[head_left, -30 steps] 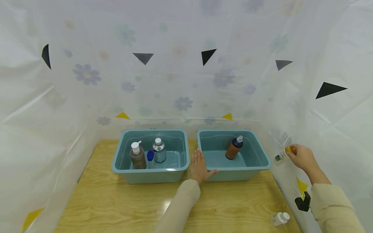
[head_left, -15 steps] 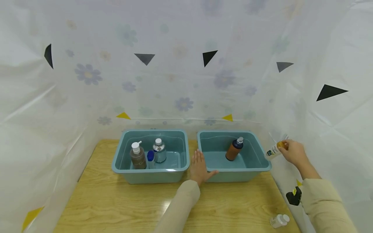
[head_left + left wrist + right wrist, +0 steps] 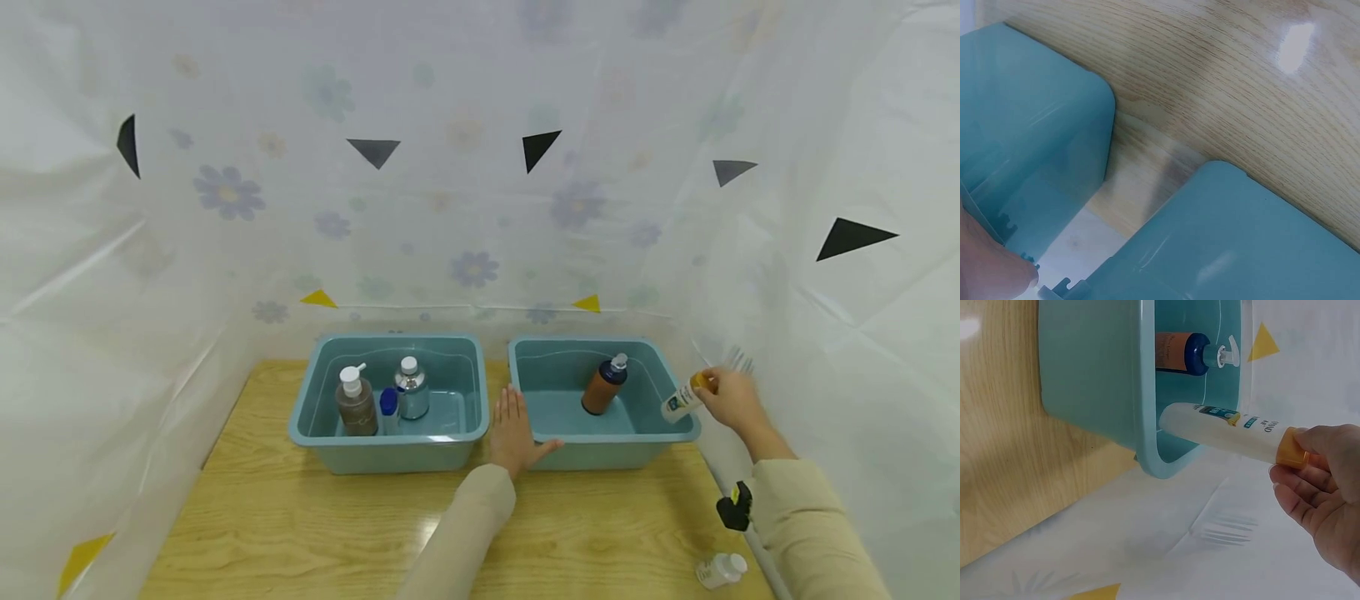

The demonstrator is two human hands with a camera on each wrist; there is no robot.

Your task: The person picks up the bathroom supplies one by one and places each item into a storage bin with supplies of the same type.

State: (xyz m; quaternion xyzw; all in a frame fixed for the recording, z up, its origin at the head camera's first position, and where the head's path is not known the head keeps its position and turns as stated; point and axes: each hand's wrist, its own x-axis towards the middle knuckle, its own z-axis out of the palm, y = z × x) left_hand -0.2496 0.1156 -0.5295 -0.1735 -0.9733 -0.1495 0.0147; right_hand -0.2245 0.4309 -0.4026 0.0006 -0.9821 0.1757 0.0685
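Note:
My right hand (image 3: 733, 400) pinches the orange cap of a white bottle (image 3: 1229, 428) with a printed label. The bottle slants down over the right end of the right blue-green bin (image 3: 600, 438), its lower end inside the rim in the right wrist view. In that bin stands a brown pump bottle (image 3: 602, 387) with a dark top. My left hand (image 3: 513, 429) lies with straight fingers on the left front corner of the same bin, beside the gap between the two bins. Only a bit of that hand shows in the left wrist view.
The left bin (image 3: 397, 454) holds a pump bottle (image 3: 357, 408), a clear bottle (image 3: 412, 396) with a white cap and a small blue-capped bottle (image 3: 388, 408). A small white bottle (image 3: 720, 571) lies near the table's right edge. White sheeting (image 3: 465, 208) encloses the table.
My right hand has carried the white bottle leftward from beyond the table's right edge to over the right bin. My left hand has stayed in place.

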